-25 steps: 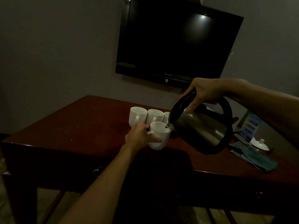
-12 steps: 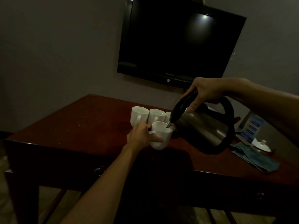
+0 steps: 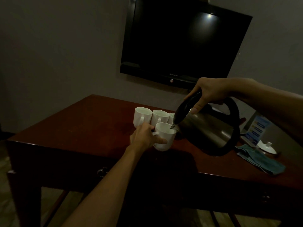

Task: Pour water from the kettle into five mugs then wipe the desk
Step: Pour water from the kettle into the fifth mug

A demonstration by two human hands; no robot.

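My right hand (image 3: 208,94) grips the black handle of a steel kettle (image 3: 208,128), which is tilted left with its spout over a white mug (image 3: 165,138). My left hand (image 3: 144,136) holds that mug by its handle side near the front of the dark red desk (image 3: 82,126). Behind it stand three more white mugs in a row: one (image 3: 141,117) at the left, one (image 3: 159,117) in the middle, and a third (image 3: 171,117) half hidden by the kettle. A folded teal cloth (image 3: 260,158) lies on the desk at the right.
A black TV (image 3: 183,40) hangs on the wall above the desk. A white lid (image 3: 267,147) and a blue printed card (image 3: 256,130) sit at the right behind the cloth. The desk's drawer has a ring pull (image 3: 102,171) on its front.
The kettle and both hands hold nearly the same pose; the view has shifted slightly. The kettle stays tilted over the held mug.
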